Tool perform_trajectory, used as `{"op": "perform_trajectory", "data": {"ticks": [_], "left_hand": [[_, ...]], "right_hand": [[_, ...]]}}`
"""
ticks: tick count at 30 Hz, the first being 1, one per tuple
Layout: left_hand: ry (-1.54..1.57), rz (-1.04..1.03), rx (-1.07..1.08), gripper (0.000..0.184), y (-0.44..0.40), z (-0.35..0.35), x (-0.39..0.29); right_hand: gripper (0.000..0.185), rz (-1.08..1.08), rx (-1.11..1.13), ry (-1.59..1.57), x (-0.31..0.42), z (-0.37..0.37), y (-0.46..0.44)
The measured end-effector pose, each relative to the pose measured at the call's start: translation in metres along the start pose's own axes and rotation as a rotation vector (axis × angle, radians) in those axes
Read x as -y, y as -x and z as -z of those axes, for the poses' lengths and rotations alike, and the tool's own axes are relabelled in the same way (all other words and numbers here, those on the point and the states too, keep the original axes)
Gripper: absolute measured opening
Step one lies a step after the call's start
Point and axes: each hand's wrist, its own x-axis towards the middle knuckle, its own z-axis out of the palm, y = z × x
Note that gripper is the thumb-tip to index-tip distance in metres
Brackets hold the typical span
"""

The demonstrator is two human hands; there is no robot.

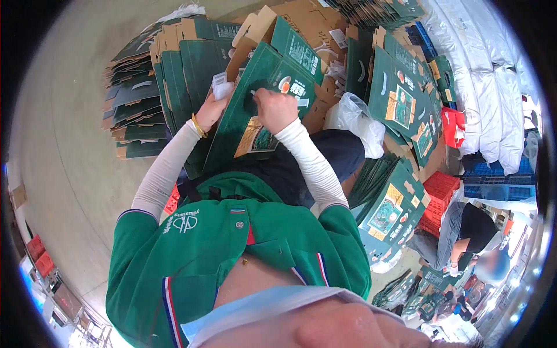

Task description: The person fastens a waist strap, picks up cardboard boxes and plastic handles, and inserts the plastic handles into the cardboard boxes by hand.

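On the lap stood a green carton (268, 71), tilted, its printed face towards the wearer; left hand (212, 112), at its left edge, pinched white pieces (221, 87); right hand (277, 110), fingers curled, lay at a white strip (303, 102) on the face, whether pinching it could not be told; flattened cartons (133, 93) lay stacked to the left; plastic bag (357, 122), to the right
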Motion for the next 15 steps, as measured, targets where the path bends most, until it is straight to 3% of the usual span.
{"op": "perform_trajectory", "data": {"ticks": [6, 9, 12, 15], "left_hand": [[0.006, -0.024, 0.051, 0.033, -0.002, 0.006, 0.011], [-0.231, -0.158, -0.023, 0.030, -0.004, 0.010, 0.017], [-0.055, -0.037, 0.038, 0.027, 0.005, 0.005, 0.006], [0.003, 0.025, -0.075, 0.025, 0.019, -0.002, -0.007]], "right_hand": [[0.009, -0.038, -0.123, -0.070, 0.002, -0.014, -0.002], [0.008, -0.117, -0.142, -0.086, 0.005, -0.019, 0.000], [0.008, -0.086, -0.134, -0.091, 0.013, -0.012, 0.011], [0.023, -0.137, -0.011, -0.086, 0.017, -0.021, 0.045]]}}
